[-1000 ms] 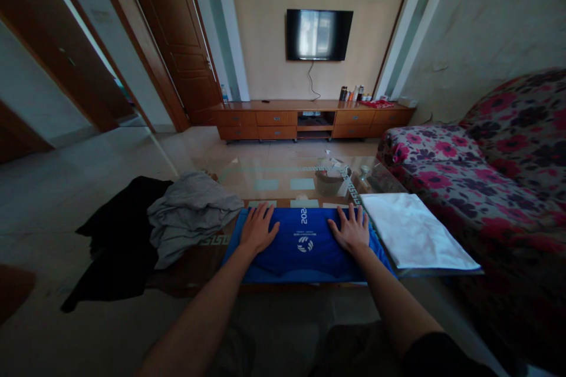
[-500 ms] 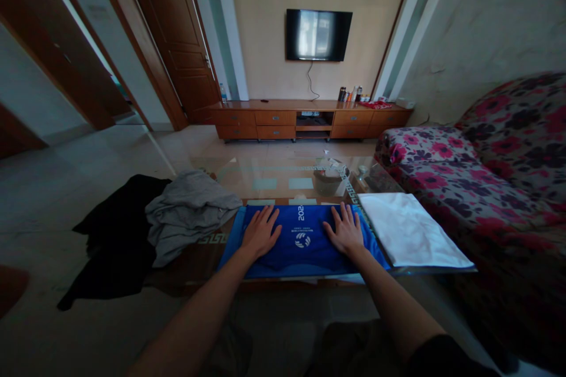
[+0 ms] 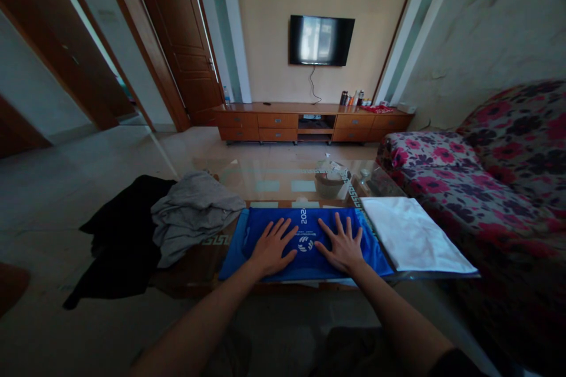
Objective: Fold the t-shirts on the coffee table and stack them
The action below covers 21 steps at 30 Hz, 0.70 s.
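Observation:
A blue garment (image 3: 305, 271) with white print lies folded flat on the glass table (image 3: 247, 188) in front of me. My left hand (image 3: 273, 247) rests palm down on its left half, fingers spread. On the right half lies my right hand (image 3: 341, 244), also flat with the fingers apart. Part of the white print shows between the two hands. Right of the blue garment is a folded white cloth (image 3: 415, 232). Crumpled grey clothing (image 3: 194, 212) sits to the left, beside black clothing (image 3: 126, 235) that hangs past the table's edge.
A bowl-like container (image 3: 329, 184) and a small glass object (image 3: 365, 174) stand at the table's back. A flowered sofa (image 3: 435, 179) is on the right. Beyond the table are a low wooden cabinet (image 3: 278, 121) and a wall-mounted television (image 3: 322, 40).
Both hands have slid over the blue garment, closer together and slightly towards me. My left hand moved right, and the fingers of my right hand spread wider. The view shifted slightly.

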Motion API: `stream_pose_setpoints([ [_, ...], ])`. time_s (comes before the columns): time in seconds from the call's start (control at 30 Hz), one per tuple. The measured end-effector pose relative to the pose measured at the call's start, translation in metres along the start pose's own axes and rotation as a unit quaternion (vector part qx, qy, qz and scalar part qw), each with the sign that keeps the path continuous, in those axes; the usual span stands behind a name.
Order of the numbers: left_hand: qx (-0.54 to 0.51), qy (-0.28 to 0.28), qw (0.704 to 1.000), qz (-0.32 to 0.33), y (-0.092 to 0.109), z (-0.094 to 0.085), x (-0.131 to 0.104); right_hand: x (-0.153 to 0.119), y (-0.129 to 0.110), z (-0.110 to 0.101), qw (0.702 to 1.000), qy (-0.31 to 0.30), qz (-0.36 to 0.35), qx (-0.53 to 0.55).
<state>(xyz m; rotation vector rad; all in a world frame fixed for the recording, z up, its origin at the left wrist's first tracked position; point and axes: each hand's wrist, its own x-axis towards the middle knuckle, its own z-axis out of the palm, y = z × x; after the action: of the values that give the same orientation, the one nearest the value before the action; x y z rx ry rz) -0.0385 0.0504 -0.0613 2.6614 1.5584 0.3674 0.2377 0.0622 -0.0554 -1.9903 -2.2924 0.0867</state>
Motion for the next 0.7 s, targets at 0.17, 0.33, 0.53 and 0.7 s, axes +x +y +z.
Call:
stream_pose_setpoints([
  [0.17,-0.026,-0.034,0.999,0.033,0.010,0.004,-0.005,-0.008,-0.014,0.001,0.999,-0.039,-0.025,0.013],
  [0.33,-0.031,-0.029,0.999,0.028,0.005,-0.002,-0.004,-0.008,-0.014,0.002,0.999,-0.041,-0.027,0.012],
  [0.53,0.023,0.049,0.988,-0.145,-0.033,0.000,-0.009,0.003,0.014,0.000,0.998,0.003,0.058,-0.010],
  [0.7,0.022,0.028,0.983,-0.182,-0.067,0.012,-0.018,0.015,0.038,0.013,0.996,-0.010,0.089,-0.027],
])
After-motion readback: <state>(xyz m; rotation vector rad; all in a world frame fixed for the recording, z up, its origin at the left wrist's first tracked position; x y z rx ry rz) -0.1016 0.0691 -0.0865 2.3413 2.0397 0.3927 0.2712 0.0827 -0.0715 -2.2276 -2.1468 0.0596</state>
